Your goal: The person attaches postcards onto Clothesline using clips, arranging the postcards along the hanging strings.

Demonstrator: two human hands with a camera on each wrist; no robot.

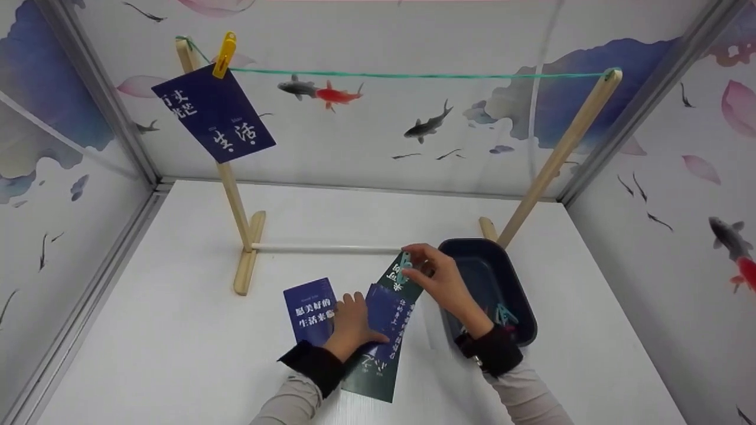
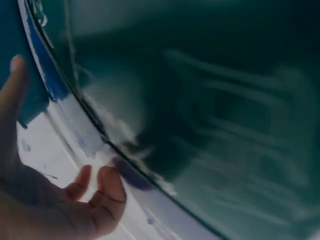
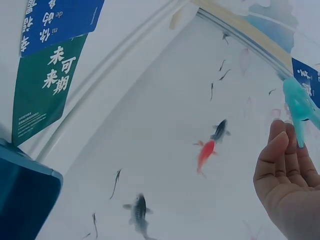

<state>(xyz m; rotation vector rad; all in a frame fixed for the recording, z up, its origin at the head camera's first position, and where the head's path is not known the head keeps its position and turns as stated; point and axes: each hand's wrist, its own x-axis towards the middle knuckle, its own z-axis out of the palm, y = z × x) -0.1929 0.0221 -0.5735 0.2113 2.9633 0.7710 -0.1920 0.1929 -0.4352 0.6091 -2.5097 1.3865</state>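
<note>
My right hand (image 1: 436, 274) pinches a teal clothespin (image 1: 405, 268) over the top of a green card (image 1: 378, 386). In the right wrist view the same clothespin (image 3: 300, 102) stands up from the fingertips. My left hand (image 1: 353, 323) is spread above the cards, with its thumb over a blue card (image 1: 383, 301) that lies across the green one. Its fingers overlap the edge of another blue card (image 1: 308, 304) on the left. In the left wrist view the fingers (image 2: 111, 192) bend loosely, apart from the thumb, beside a large dark green surface.
A green line (image 1: 378, 75) runs between two wooden posts (image 1: 558, 159). On its left end a yellow clothespin (image 1: 224, 54) holds a blue card (image 1: 207, 121). A dark blue tray (image 1: 472, 251) with more clothespins (image 1: 505, 316) stands by my right forearm. A white rod (image 1: 331, 248) joins the posts' feet.
</note>
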